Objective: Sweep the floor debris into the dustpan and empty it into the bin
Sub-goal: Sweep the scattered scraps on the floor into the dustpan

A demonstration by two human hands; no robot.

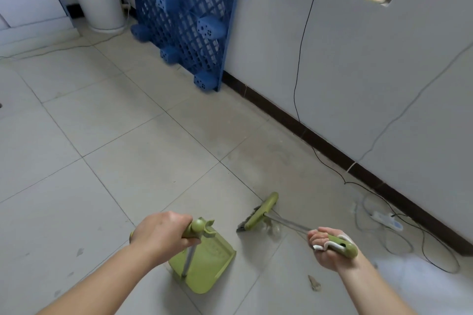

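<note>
My left grip (160,231) is nearest, fingers curled fully round the green plastic cap topping the handle of the olive-green plastic dustpan (207,263). I hold it there, I judge, to steady the pan with its mouth turned toward the broom. The pan is a shallow, smooth-walled tray with a faintly ribbed bed on a thin grey metal stem. Whether it sits flat on the pale glazed floor tiles (128,135) I cannot tell.

Right of the dustpan, my right grip (327,248) is wrapped tight round the broom handle's green end, a white cord loop caught under the fingers. The slim metal shaft slopes down to the green-backed broom head with dark bristles (258,215), just beyond the dustpan's open edge, set, I'd say, to draw dirt in.

Crumpled grey-brown scraps (271,228) lie by that head, near the pan's mouth. A dry brown flake (313,282) lies right of the dustpan, beside my right wrist. I see nothing inside the pan.

Far beyond the dustpan a blue lattice plastic pallet (184,15) leans on the wall. I can make out no certain bin.
</note>
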